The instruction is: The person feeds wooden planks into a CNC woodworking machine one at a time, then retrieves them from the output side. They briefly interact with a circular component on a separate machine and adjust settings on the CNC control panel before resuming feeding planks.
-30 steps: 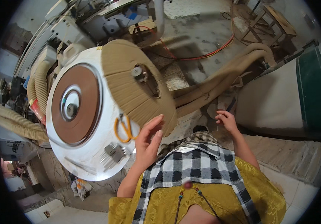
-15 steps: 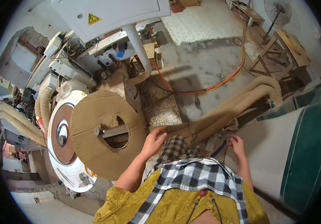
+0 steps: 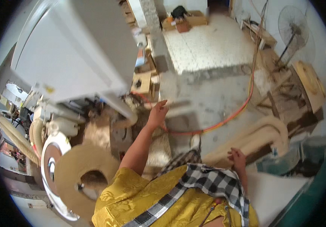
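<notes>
My left hand (image 3: 157,115) is stretched forward in the air with its fingers partly spread and nothing in it. It passes in front of the floor beside the machine, to the right of a white cabinet (image 3: 68,56). My right hand (image 3: 237,158) hangs lower, near thick dusty hoses (image 3: 242,140). Its fingers are loosely bent and apart, and I see nothing held, though it is a little blurred. Left of my left arm, a round cardboard disc (image 3: 66,166) with a hole stands against a white and brown wheel (image 3: 45,170).
Red and yellow cables (image 3: 223,123) curve over the concrete floor. At the right stand a pedestal fan (image 3: 293,28) and a wooden frame with a board (image 3: 307,81). A white panel (image 3: 272,195) with green beside it lies at my right. My shoe (image 3: 195,142) is on the floor ahead.
My view has moved forward and the white cabinet looms larger. My left hand has risen and reached forward, away from the hoses. A shoe has come into view.
</notes>
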Available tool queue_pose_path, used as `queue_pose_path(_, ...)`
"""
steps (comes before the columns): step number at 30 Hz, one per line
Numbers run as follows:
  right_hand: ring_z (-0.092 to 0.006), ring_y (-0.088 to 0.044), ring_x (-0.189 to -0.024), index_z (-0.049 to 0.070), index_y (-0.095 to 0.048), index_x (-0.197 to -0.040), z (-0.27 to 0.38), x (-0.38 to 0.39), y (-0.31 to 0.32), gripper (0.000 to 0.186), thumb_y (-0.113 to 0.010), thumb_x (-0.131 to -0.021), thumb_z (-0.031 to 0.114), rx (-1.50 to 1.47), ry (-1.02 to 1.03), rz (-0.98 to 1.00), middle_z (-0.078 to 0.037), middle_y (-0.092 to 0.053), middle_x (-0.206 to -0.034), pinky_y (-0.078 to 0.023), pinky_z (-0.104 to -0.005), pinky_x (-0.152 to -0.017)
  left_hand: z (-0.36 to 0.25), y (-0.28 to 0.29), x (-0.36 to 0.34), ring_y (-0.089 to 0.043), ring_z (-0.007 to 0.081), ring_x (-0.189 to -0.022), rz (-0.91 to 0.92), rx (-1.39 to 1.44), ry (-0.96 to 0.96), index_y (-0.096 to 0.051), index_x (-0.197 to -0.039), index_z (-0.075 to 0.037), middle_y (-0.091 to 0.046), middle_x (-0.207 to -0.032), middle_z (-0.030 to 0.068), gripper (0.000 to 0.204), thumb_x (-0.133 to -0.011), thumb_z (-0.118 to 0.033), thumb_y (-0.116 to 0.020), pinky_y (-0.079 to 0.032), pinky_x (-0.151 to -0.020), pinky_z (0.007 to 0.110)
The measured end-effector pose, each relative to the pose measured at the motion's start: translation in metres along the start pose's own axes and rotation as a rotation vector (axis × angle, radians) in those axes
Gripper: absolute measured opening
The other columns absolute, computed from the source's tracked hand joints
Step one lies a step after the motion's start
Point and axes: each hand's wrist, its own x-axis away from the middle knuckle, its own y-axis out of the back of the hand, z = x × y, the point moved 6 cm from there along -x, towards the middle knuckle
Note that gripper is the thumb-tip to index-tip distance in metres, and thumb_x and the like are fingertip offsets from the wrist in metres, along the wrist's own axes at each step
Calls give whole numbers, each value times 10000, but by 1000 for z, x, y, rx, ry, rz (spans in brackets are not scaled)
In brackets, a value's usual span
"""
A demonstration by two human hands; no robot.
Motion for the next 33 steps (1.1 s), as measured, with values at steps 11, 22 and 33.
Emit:
queue_pose_path(11,-150,-615,-741,8,-518,-1192,40,-283,-8,329,-520,-924,201,-77,-252,172,-123,-640,-965,-505,-258,-651,-96,89,-222,-586,322,-944,-614,-557,-133,-561,-1144,-80,-604,-1080,145,305,-853,-171,-568,-467,-814,397)
queue_pose_path(22,-152,-602,-692,4,-536,-1178,32,-669,37,338,-547,-906,205,523,-50,516,-100,-651,-891,-505,-258,-635,-23,133,-352,-490,315,-1096,-904,-1034,414,-487,-1239,-122,-484,-1269,141,466,-777,-95,-543,-400,-898,424)
queue_pose_path(33,-109,-585,-597,40,-565,-1134,328,-879,-200,275,-500,-914,192,546,-61,617,-69,-645,-842,-457,-209,-512,-18,143,-362,-538,315,-1046,-991,-978,796,-529,-1199,-137,-539,-1194,131,376,-823,-126,-533,-465,-858,411)
